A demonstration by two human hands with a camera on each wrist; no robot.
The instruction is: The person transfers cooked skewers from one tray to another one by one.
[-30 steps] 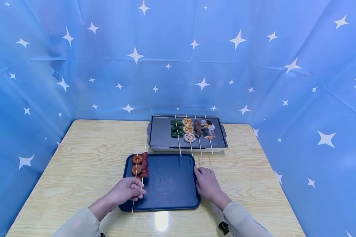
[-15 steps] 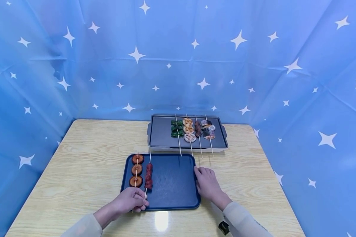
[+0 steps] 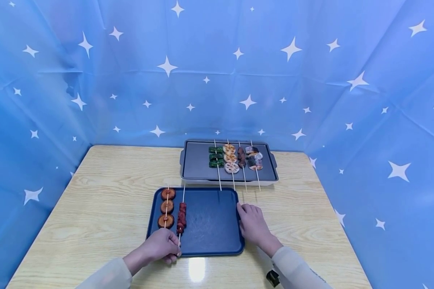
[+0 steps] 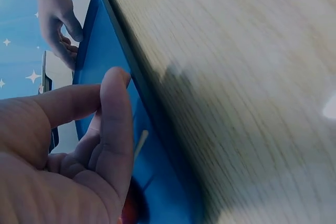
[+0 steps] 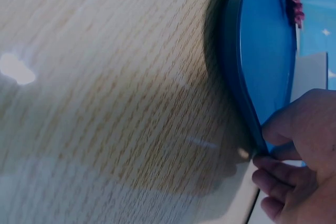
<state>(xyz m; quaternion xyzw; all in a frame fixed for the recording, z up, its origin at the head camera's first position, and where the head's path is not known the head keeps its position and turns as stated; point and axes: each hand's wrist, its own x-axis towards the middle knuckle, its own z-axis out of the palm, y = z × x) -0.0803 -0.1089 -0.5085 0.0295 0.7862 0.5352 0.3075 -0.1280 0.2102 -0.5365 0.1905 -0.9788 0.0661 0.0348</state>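
Observation:
In the head view my left hand (image 3: 163, 245) pinches the bare stick end of a red meat skewer (image 3: 181, 218), which lies lengthwise over the blue tray (image 3: 211, 224). The left wrist view shows the thumb and index finger meeting at their tips; the meat is hidden there. To the left of the meat, a skewer of round brown mushroom-like slices (image 3: 167, 206) lies on the tray, its lower end covered by the hand. My right hand (image 3: 254, 224) holds the tray's right rim; in the right wrist view, thumb and fingers grip that edge (image 5: 243, 72).
A dark grill plate (image 3: 199, 160) with a pale base stands behind the tray. It bears skewers of green vegetable (image 3: 215, 157), lotus root (image 3: 230, 157), brown meat (image 3: 241, 156) and fish pieces (image 3: 254, 158), sticks overhanging the front. Starry blue cloth (image 3: 217, 100) encloses the wooden table (image 3: 105, 192).
My left hand has moved the meat skewer rightward and toward me, off the mushroom skewer's side and down onto the tray. My right hand has stayed on the rim.

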